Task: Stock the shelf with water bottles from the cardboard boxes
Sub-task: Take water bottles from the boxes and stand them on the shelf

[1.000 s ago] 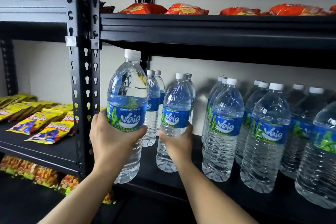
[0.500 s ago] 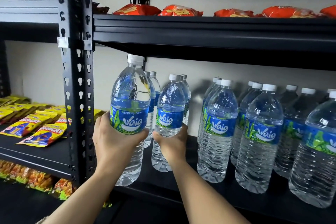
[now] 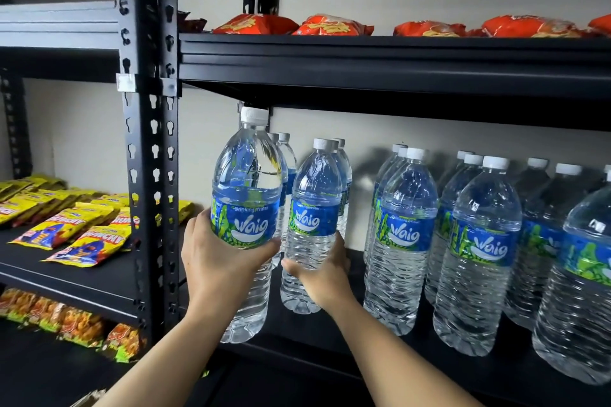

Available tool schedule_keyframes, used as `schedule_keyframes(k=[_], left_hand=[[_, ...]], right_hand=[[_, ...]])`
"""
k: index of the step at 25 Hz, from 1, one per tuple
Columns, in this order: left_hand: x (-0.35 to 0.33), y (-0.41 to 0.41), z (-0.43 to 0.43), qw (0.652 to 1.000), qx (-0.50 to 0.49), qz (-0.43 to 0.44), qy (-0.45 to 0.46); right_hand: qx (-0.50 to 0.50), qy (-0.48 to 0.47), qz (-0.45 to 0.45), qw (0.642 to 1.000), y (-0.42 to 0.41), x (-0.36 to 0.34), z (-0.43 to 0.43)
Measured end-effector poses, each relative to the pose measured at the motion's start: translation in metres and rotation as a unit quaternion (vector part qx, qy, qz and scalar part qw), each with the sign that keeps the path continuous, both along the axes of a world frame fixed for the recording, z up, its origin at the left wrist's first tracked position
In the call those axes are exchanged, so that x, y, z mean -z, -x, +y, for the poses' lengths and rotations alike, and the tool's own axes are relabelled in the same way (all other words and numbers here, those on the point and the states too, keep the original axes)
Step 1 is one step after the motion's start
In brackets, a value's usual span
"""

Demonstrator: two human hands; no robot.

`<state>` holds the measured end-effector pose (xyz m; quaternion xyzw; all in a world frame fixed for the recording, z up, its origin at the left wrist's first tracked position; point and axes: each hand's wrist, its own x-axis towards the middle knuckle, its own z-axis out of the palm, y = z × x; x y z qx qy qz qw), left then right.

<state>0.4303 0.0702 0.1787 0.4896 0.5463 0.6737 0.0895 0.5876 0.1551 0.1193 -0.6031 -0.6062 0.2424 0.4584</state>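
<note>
The left hand point(image 3: 221, 261) is gripping a water bottle point(image 3: 246, 208) at the lower edge of its blue label, fingers wrapped round it. The bottle is sitting upright at the near left corner of the black shelf point(image 3: 330, 337), beside the upright post point(image 3: 148, 142). Whether its base is touching the board cannot be told.

The right hand point(image 3: 322, 269) is clasping a second bottle point(image 3: 312, 225) just to the right, thumb and fingers curled round its ribbed body. This one is standing upright on the shelf, in front of others in its column.

Further right, stocked bottles point(image 3: 400, 235) are standing in rows running from near to far. Orange snack packets point(image 3: 330, 25) are lying on the shelf above. Yellow snack packets point(image 3: 82, 241) are lying on the left-hand shelf.
</note>
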Motion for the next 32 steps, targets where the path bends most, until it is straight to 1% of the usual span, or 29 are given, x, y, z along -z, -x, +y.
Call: schedule_keyframes(k=[2,4,6,8,9,14,17,20,23,25,26,28,30,32], left_hand=[[0.002,0.002,-0.001,1.000,0.002,-0.002,0.004],[0.004,0.004,-0.001,1.000,0.011,-0.005,0.002],[0.005,0.008,0.000,1.000,0.027,-0.007,-0.006],[0.007,0.010,0.003,0.999,0.037,-0.004,-0.015],[0.008,0.012,0.007,0.999,0.036,-0.002,-0.015],[0.010,0.021,0.035,0.999,0.035,-0.010,-0.009],[0.009,0.027,0.059,1.000,0.025,-0.004,0.006],[0.008,0.031,0.080,0.999,0.028,0.013,0.026],[0.017,0.032,0.092,0.997,0.044,0.039,0.046],[0.022,0.037,0.098,0.994,0.078,0.046,0.060],[0.022,0.039,0.099,0.992,0.109,0.039,0.058],[0.031,0.045,0.102,0.985,0.153,0.052,0.057],[0.054,0.053,0.104,0.976,0.170,0.078,0.110],[0.084,0.059,0.103,0.959,0.199,0.060,0.191]], right_hand=[[-0.019,0.047,-0.045,0.998,-0.008,0.016,-0.006],[-0.030,0.042,-0.124,0.991,-0.016,0.039,-0.011],[-0.031,0.053,-0.208,0.976,-0.022,0.052,-0.014],[-0.021,0.069,-0.254,0.964,-0.025,0.055,-0.013],[-0.018,0.074,-0.261,0.962,-0.025,0.053,-0.015],[-0.037,0.062,-0.273,0.959,-0.027,0.041,-0.022],[-0.035,0.053,-0.266,0.962,-0.029,0.039,-0.023],[-0.039,0.042,-0.242,0.969,-0.028,0.042,-0.019],[-0.038,0.025,-0.246,0.968,-0.028,0.043,-0.017],[-0.040,0.022,-0.249,0.967,-0.029,0.045,-0.014],[-0.037,0.028,-0.248,0.968,-0.030,0.046,-0.012],[-0.029,0.040,-0.241,0.969,-0.032,0.050,-0.007],[-0.022,0.056,-0.239,0.969,-0.031,0.052,-0.003],[-0.019,0.060,-0.226,0.972,-0.031,0.053,0.000]])
